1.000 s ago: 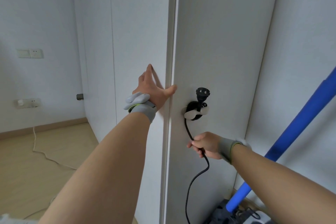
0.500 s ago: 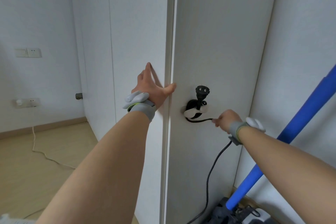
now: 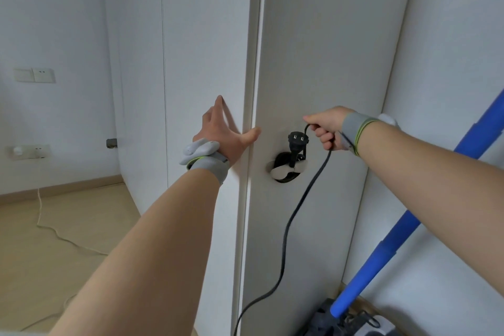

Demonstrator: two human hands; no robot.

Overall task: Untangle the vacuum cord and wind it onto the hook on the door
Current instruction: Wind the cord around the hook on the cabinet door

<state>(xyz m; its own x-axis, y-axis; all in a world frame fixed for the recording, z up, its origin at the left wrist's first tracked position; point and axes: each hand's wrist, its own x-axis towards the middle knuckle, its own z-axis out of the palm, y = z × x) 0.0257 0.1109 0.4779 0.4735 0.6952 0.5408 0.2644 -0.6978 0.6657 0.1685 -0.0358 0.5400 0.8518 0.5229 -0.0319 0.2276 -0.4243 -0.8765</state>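
A white hook point(image 3: 287, 169) sticks out of the white door point(image 3: 321, 63), with black cord looped round it. The cord's plug point(image 3: 297, 139) stands upright just above the hook. My right hand point(image 3: 326, 127) grips the black cord point(image 3: 296, 215) up and to the right of the plug; from the hand the cord hangs down toward the floor. My left hand point(image 3: 222, 131) lies flat with straight fingers against the door's edge, thumb on the door face.
A vacuum with a blue handle tube point(image 3: 409, 221) leans at the lower right, its dark base point(image 3: 338, 319) on the floor. A thin white cable point(image 3: 54, 232) trails over the wooden floor from a wall socket point(image 3: 27, 151) at the left.
My right hand has carried the cord from below the hook, round its right side, up to above and right of the plug. My left hand has stayed on the door.
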